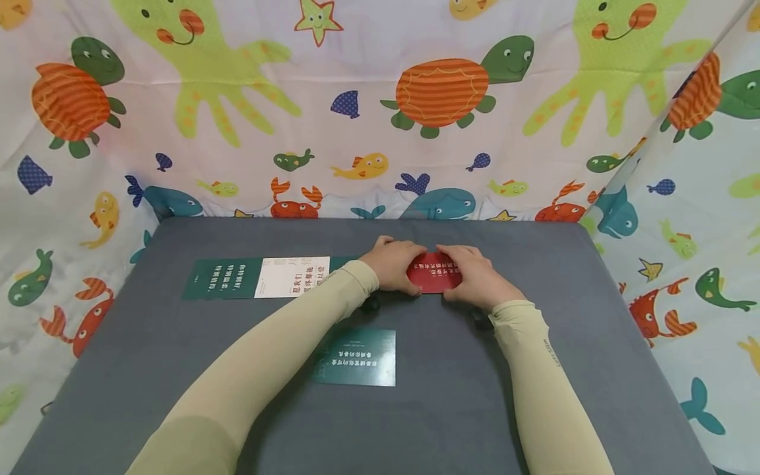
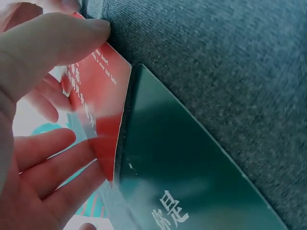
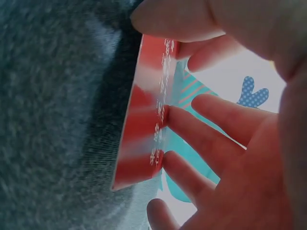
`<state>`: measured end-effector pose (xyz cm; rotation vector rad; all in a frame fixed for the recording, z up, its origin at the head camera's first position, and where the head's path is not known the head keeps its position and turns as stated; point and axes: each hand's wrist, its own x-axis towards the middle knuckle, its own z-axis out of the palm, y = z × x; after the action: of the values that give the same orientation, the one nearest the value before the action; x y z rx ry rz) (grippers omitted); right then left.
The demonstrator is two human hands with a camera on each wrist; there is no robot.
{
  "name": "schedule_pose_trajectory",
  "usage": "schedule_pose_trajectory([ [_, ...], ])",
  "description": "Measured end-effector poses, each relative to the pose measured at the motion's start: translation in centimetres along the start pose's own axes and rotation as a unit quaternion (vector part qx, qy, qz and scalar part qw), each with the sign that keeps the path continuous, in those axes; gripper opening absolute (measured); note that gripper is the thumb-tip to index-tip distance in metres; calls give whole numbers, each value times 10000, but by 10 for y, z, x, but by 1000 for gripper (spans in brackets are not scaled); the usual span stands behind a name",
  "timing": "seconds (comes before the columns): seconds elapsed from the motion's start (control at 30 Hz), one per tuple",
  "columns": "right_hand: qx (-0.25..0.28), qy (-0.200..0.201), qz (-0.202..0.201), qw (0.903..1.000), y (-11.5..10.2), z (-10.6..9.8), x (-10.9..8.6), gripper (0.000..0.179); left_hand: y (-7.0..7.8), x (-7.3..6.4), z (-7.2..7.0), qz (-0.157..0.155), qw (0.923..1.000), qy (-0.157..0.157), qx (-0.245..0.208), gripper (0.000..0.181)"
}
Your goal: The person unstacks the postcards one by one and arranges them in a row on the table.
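Right at the centre of it, a glossy red rectangular card with white printed characters [image 1: 432, 274] sits toward the far side of the table, at the right-hand end of a row of cards. And it's held from both sides! The left hand [image 1: 392, 264] has its left end, thumb at the near edge, fingertips at the far edge, the fingers bent and parted by about the card's depth. The right hand [image 1: 479, 277] mirrors that at the other end, thumb near, fingers spread along the far edge, a similar opening, gripping the same card. Whether it lies fully flat or sits slightly raised, I can't tell.

Just beside it, across a narrow dark gap in the left wrist view, comes a dark green card with white characters [image 2: 168, 139], partly hidden from the head camera by the left arm. Next along, a white card with red and dark print [image 1: 291, 276], then another green card with white lettering [image 1: 222, 278] at the far left.

Nearer the person, a teal-green card [image 1: 362, 356] lies apart from the row, its left part behind the pale yellow left sleeve [image 1: 285, 349]. Under everything, a dark grey cloth-covered table [image 1: 451, 409]; behind, a white curtain printed with sea animals [image 1: 356, 66].
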<state>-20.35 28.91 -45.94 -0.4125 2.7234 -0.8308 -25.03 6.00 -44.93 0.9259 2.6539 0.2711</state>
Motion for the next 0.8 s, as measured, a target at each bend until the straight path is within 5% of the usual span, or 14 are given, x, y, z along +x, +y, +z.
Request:
schedule_pose_trajectory([
  [0.63,85,-129,152,9998,6,1,1,103,2,-2,-1,-207,9996,-134,-103,93],
  [0.8,-9,9,78,10000,4,2,1,103,3,-12,-4,-80,9997,80,-223,98],
])
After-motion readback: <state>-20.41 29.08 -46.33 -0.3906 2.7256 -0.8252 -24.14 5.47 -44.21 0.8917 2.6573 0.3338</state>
